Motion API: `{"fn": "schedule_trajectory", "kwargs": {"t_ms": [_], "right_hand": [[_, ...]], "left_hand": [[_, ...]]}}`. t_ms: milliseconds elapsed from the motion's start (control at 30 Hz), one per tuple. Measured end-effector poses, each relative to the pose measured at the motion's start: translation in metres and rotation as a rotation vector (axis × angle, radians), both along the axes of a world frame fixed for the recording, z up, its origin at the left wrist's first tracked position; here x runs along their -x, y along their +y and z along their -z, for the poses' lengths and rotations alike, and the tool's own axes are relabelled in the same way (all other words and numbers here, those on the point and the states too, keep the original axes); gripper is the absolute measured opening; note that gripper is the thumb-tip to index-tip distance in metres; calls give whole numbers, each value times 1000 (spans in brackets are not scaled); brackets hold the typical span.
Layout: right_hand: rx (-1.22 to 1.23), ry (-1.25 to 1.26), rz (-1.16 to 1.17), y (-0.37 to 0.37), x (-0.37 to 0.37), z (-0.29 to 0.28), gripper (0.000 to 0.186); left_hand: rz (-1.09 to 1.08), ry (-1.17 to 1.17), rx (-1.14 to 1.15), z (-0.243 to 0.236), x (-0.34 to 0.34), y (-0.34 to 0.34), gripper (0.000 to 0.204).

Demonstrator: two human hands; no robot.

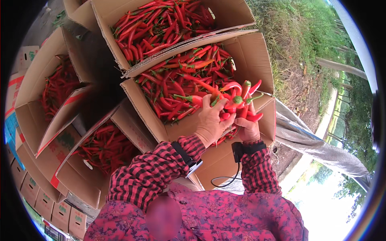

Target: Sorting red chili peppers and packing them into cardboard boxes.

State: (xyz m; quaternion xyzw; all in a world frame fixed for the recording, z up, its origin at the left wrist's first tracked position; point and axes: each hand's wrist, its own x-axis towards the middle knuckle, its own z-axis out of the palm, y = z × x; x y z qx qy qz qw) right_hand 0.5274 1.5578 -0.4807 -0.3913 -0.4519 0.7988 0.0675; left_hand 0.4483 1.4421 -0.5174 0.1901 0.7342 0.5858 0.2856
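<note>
Both my hands are closed around one bunch of red chili peppers (pixel 231 105), raised over the near right part of an open cardboard box (pixel 249 52). My left hand (pixel 212 120) grips the bunch from its left side, thumb and fingers around several peppers. From the right, my right hand (pixel 248 127) holds the same bunch, its fingers partly hidden behind the peppers. Green stem ends point up and to the right. Below and beyond the hands, loose red chili peppers (pixel 173 88) lie heaped in the box. Black straps circle both my wrists, and a dark cable hangs by the right one.
A second box (pixel 237 16) of red chilies stands just beyond. Further chili boxes (pixel 30 96) (pixel 80 176) are to the left, with stacked closed cartons (pixel 60 217) at the lower left. A grey sheet (pixel 317 148) and grassy ground (pixel 289 52) lie to the right.
</note>
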Motion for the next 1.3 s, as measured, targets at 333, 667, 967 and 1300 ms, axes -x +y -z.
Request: {"fn": "schedule_trajectory", "kwargs": {"t_ms": [333, 667, 967, 1300], "right_hand": [[-186, 78, 165, -33, -20, -16, 90], [-97, 138, 96, -74, 21, -60, 77], [-262, 143, -134, -209, 58, -147, 70], [-25, 309, -525, -425, 119, -174, 83]], "left_hand": [[7, 84, -105, -24, -19, -17, 47], [-109, 30, -163, -49, 3, -53, 46], [-261, 90, -254, -122, 19, -188, 48], [-763, 263, -266, -172, 40, -426, 45]]}}
